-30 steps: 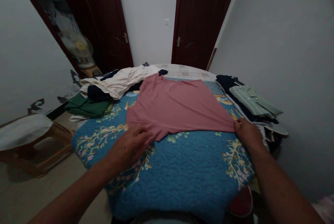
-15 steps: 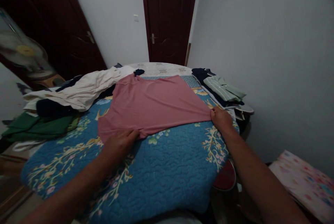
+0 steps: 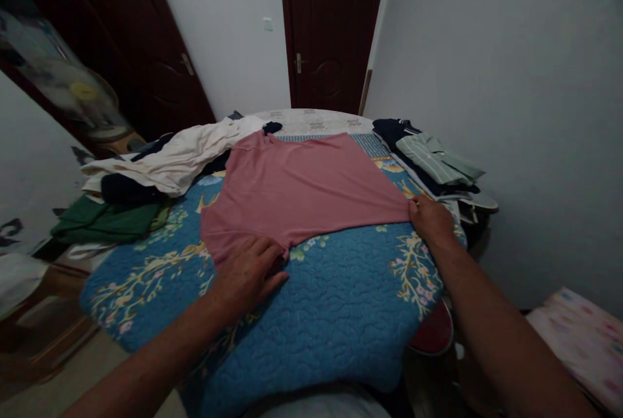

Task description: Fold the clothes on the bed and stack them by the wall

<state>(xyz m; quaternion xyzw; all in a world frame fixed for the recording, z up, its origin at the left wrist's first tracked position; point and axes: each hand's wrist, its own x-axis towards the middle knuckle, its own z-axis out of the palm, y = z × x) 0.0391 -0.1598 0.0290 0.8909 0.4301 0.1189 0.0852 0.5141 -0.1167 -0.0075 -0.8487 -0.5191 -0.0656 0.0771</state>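
Pink shirt spread flat on the blue quilted bed

The left hand (image 3: pixel 248 270) lay open, palm down on the pink shirt (image 3: pixel 302 187)'s near hem; the right hand (image 3: pixel 431 220) pinched its right corner, fingertips hidden under the cloth. Dim light blurred the clothes pile (image 3: pixel 156 168); no label or writing showed.
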